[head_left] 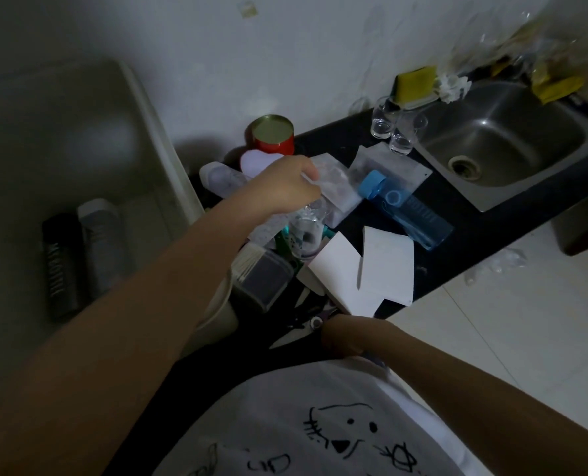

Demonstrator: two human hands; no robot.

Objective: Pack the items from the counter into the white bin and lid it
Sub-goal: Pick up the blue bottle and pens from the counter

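Packing looks barely begun: the white bin [79, 149] on the left holds only two dim bottles [79, 255], while the dark tabletop [457, 214] is crowded with a blue bottle [406, 207], a red can [273, 135], small glasses [394, 132] and white cards [364, 269]. The left hand [285, 187] pinches a clear plastic packet [330, 187] lying among them. The right hand [344, 338] rests low at the counter's edge; in the gloom I cannot tell whether it holds anything. No lid shows.

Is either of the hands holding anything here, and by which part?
The left hand pinches a clear plastic packet by its near left edge. The right hand rests low by the counter edge; whether it holds anything cannot be told.
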